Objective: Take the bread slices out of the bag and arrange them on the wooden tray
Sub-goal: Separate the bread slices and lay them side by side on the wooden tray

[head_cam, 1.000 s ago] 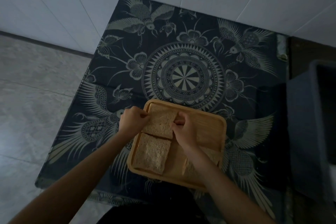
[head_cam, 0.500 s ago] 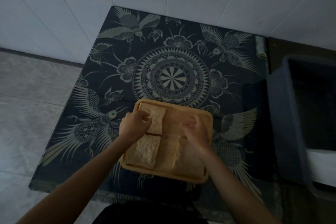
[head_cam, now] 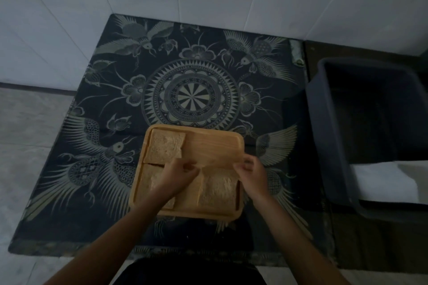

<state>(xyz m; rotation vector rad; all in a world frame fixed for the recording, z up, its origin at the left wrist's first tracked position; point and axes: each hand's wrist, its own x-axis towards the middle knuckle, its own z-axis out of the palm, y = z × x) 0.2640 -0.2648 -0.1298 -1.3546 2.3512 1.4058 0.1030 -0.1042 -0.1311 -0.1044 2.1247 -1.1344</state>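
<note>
A wooden tray (head_cam: 215, 146) lies on the patterned dark cloth near its front edge. Three bread slices rest on it. One slice (head_cam: 165, 147) lies flat in the far left corner. The near left slice (head_cam: 148, 178) is partly covered by my left hand (head_cam: 180, 176). The near right slice (head_cam: 218, 188) has its far edge pinched at the left corner by my left hand and at the right corner by my right hand (head_cam: 251, 172). The tray's far right quarter is bare wood. No bag is in view.
The cloth (head_cam: 192, 99) with birds and a round medallion covers a low table against a white tiled wall. A dark grey plastic bin (head_cam: 328, 136) stands close on the right, with something white (head_cam: 384, 183) at its near side. Grey floor lies to the left.
Both hands let go of the far left slice, which now lies flat, and moved toward me and rightward onto the near right slice's far edge.
</note>
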